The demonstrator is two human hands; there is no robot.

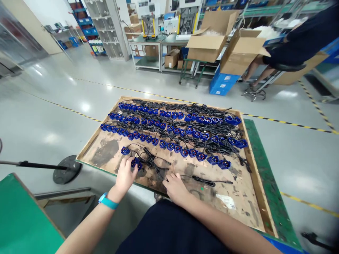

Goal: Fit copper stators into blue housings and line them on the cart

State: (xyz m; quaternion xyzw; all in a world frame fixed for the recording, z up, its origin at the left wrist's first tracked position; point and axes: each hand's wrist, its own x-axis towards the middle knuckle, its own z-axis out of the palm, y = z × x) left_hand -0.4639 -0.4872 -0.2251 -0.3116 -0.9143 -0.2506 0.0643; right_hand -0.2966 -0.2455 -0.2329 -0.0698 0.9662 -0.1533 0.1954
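At far left, a green tabletop (23,215), then a round black stand base (67,170) on the floor, just outside the left edge of a shallow wooden tray (98,127). Wears a teal wristband (108,201) on the left wrist. Toward the tray's left edge, a second blue housing (125,150), lying apart from the rows. Just beside it, close to the near edge, grips a blue cabled housing (136,163) with the left hand (127,173), thumb and fingers closed on it. Right of that, loose black cables (149,159), stretching toward the middle of the near edge. Farther in, running from near the left edge to near the right edge, three rows of blue housings (170,146) with red and yellow parts in their faces, black cable bundles lying behind each row. Over the middle of the near edge, holds the right hand (176,187) with fingers bent; cannot tell whether gripping a thin cable or merely resting. To its right, a bundled black cable (203,181), then a white label (225,201) on the tray floor. Beyond the far right corner, an open cardboard box (235,53) on blue crates (224,83). Along the right edge, outside it, a green board (261,158). Farthest right, a co-worker (302,38) in dark clothing, seated on a stool.
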